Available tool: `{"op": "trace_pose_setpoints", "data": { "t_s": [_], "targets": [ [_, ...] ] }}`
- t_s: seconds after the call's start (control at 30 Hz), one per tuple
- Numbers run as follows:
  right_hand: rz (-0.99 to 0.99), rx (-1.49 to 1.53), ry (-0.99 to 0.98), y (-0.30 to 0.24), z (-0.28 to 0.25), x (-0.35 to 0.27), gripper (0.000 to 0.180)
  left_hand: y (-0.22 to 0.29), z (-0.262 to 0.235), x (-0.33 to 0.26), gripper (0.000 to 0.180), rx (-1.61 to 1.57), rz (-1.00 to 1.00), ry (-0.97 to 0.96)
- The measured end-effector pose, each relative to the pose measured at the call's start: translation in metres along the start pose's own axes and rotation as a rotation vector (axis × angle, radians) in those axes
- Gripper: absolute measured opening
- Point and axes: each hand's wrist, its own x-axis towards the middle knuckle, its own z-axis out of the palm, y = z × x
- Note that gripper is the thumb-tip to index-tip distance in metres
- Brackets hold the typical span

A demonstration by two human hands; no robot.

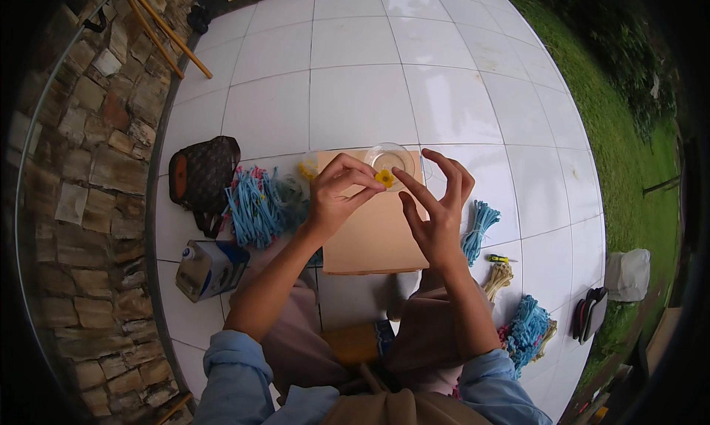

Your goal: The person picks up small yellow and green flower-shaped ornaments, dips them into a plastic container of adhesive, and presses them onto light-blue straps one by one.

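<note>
A small yellow flower (384,178) with a dark centre is pinched between the thumb and fingertips of my left hand (342,191). My right hand (438,210) hovers just to the right with its fingers apart, and the index fingertip comes close to the petals; whether it touches them I cannot tell. Below both hands lies a tan board (370,240), which looks like cardboard. At its far edge sits a clear round dish (390,147), partly covered by my fingers. More yellow pieces (308,169) show behind my left hand.
Left of the board lie bundled blue stems (253,207), a brown bag (200,172) and a metal can (208,268). To the right are another blue bundle (481,229), a small yellow-green tool (500,258), beige stems (498,278) and a larger blue bundle (527,332).
</note>
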Motion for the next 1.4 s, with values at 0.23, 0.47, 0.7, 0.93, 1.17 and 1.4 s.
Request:
{"op": "trace_pose_setpoints", "data": {
  "t_s": [0.23,0.47,0.7,0.93,1.17,1.4],
  "targets": [
    [-0.128,-0.155,0.018,-0.002,0.014,-0.001,0.043,0.003,-0.005,0.000,0.017,0.015,-0.023,0.028],
    [-0.140,-0.159,0.012,-0.004,0.017,-0.001,0.043,0.003,-0.009,-0.002,0.017,0.012,0.004,0.059],
    [-0.135,-0.157,0.015,-0.006,0.013,0.000,0.041,0.004,-0.006,-0.003,0.019,-0.036,0.003,0.104],
    [-0.127,-0.151,0.041,-0.003,0.011,-0.001,0.035,0.002,-0.001,-0.005,0.020,-0.077,0.007,0.129],
    [0.081,-0.156,0.180,0.012,0.007,0.003,0.027,-0.027,-0.007,-0.009,0.016,-0.074,-0.190,-0.161],
    [0.256,-0.062,0.125,0.038,0.012,0.005,0.026,-0.093,0.007,-0.053,0.011,0.058,-0.402,-0.524]
  ]
}}
